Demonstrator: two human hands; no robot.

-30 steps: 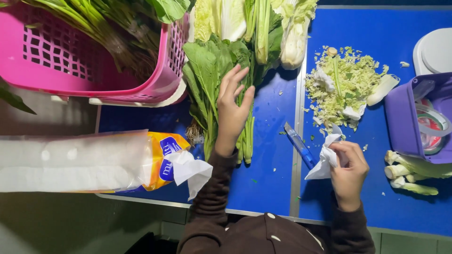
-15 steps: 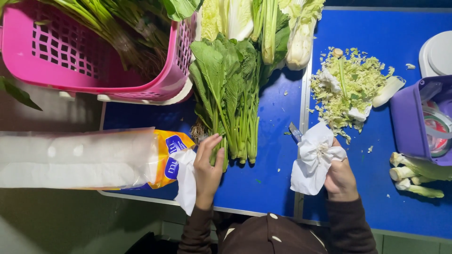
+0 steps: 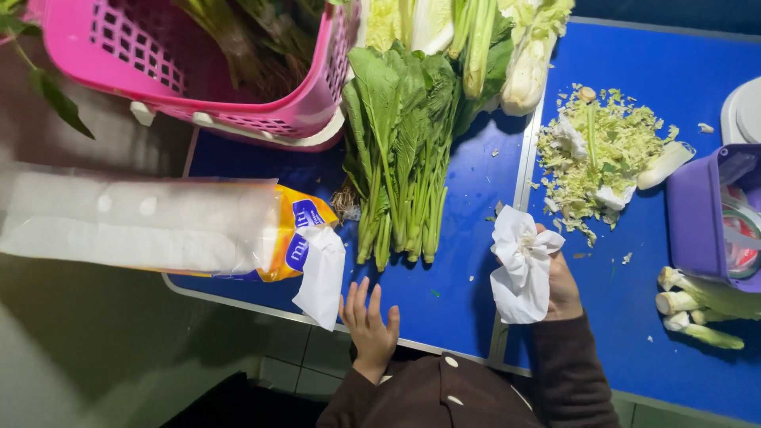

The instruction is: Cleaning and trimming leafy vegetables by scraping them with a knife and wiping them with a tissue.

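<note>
The table is bright blue. At the upper left sits a pink lattice basket. The greens are deep green. The tissue at centre right is white; its pack, left of centre, is yellow and blue. At the right edge is a purple tub. The sleeve is dark brown.

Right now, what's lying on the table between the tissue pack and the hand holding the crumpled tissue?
In the head view, the bunch of leafy greens lies between the tissue pack and the right hand, with bare blue table below its stems.
</note>
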